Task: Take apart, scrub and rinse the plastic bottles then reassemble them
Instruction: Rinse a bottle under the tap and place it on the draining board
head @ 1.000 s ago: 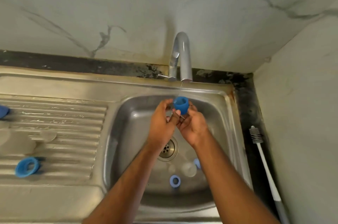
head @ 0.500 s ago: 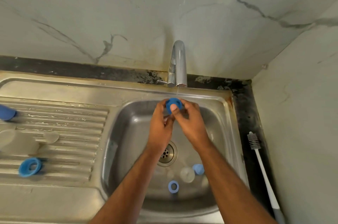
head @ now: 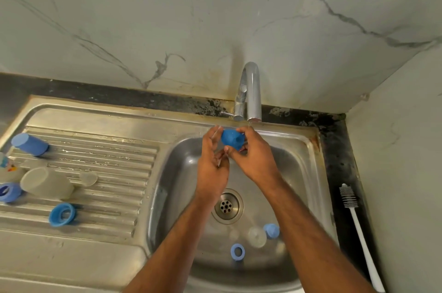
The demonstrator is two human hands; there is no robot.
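Blue cap (head: 231,139) betw. hands, R hand (head: 254,158) gripping.

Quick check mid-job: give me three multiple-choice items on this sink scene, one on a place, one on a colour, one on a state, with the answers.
1. Where does the bottle brush lie?
A. In the basin
B. On the dark ledge right of the sink
C. On the draining board

2. What colour is the cap under the tap?
A. Blue
B. Red
C. White

3. How is the cap held?
A. Lying by the drain
B. Left hand alone
C. Right hand grips it

Answers: B, it lies along the ledge; A, plainly blue; C, right fingers curl round it, left fingers straight beside it.
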